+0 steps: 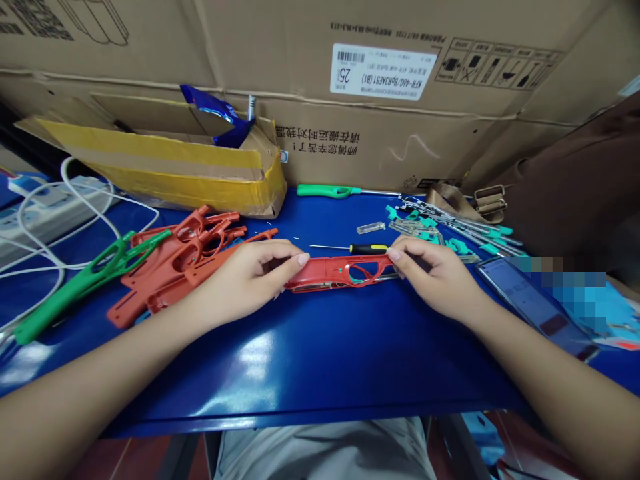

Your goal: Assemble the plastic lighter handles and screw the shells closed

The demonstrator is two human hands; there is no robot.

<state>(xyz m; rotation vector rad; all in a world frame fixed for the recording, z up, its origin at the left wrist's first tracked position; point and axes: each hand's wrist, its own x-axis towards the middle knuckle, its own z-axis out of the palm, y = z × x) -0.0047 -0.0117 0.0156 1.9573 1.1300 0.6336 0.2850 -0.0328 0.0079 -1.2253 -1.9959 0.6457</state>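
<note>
A long orange-red plastic frame (343,272) lies flat on the blue table (320,360) in front of me. My left hand (250,277) grips its left end with curled fingers. My right hand (435,273) pinches its right end, fingertips pressed on the plastic. Just behind the frame lies a small screwdriver (350,249) with a black and yellow handle.
A pile of orange frames (185,257) and a green frame (85,280) lie at the left. A taped cardboard box (165,167), a power strip with white cables (45,213), a green-handled tool (330,191), metal parts with teal tips (450,230) and a phone (535,303) surround the spot.
</note>
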